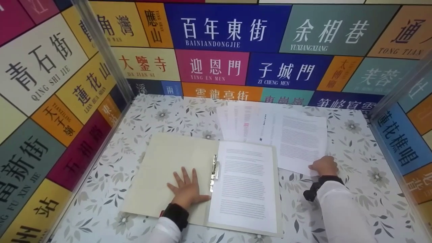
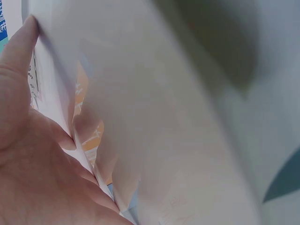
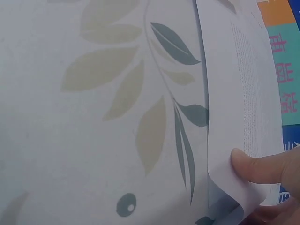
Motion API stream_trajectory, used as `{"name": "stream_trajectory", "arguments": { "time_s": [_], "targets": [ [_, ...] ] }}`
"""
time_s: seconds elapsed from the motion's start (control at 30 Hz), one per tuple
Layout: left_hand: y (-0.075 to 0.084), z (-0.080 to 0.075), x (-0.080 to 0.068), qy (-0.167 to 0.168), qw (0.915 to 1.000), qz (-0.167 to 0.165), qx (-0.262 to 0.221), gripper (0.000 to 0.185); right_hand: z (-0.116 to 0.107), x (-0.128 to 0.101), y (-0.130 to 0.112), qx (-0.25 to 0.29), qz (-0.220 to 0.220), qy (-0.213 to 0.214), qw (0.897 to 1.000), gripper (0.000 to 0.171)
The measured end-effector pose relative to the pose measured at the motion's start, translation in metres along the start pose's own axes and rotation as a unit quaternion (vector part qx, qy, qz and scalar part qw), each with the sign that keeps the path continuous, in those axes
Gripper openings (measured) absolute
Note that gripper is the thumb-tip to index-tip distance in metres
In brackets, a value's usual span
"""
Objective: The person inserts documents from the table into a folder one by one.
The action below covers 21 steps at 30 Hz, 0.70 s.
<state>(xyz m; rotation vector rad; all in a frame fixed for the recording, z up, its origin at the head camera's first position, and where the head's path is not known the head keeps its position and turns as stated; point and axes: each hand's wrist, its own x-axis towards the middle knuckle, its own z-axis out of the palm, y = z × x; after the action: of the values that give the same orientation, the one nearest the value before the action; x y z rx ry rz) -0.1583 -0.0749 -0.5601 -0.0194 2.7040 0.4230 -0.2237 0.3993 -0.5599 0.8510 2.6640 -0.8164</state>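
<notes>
Cream card folder (image 1: 162,168) lies open on the floral worktop (image 1: 354,189), the left hand (image 1: 187,189) pressed flat, fingers spread, on its inside cover beside the metal clip (image 1: 214,172). Right hand (image 1: 324,166) pinches a printed sheet's (image 1: 300,138) corner, just right of the filed page (image 1: 246,185).

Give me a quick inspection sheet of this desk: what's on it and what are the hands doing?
Surface: table with a leaf-print cover.
Job's things: open folder with metal clip; printed page lies in its right half; loose sheets fanned out behind it.
Clutter: nothing seen.
Hands: left hand lies flat on the folder's left flap; right hand pinches the nearest loose sheet's corner, thumb on top.
Cables: nothing seen.
Surroundings: colourful walls with Chinese street names.
</notes>
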Motion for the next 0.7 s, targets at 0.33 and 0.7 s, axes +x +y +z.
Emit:
{"name": "stream_trajectory", "arguments": {
  "time_s": [0.33, 0.7],
  "targets": [
    [0.000, -0.001, 0.000, 0.005, 1.0000, -0.001, 0.007, 0.122, 0.002, 0.003, 0.001, 0.057, 0.022, -0.006, 0.998, 0.087],
    [0.002, -0.001, -0.002, 0.005, 1.0000, -0.002, 0.000, 0.121, 0.007, -0.007, 0.012, 0.129, -0.041, 0.063, 0.989, 0.062]
  ]
}}
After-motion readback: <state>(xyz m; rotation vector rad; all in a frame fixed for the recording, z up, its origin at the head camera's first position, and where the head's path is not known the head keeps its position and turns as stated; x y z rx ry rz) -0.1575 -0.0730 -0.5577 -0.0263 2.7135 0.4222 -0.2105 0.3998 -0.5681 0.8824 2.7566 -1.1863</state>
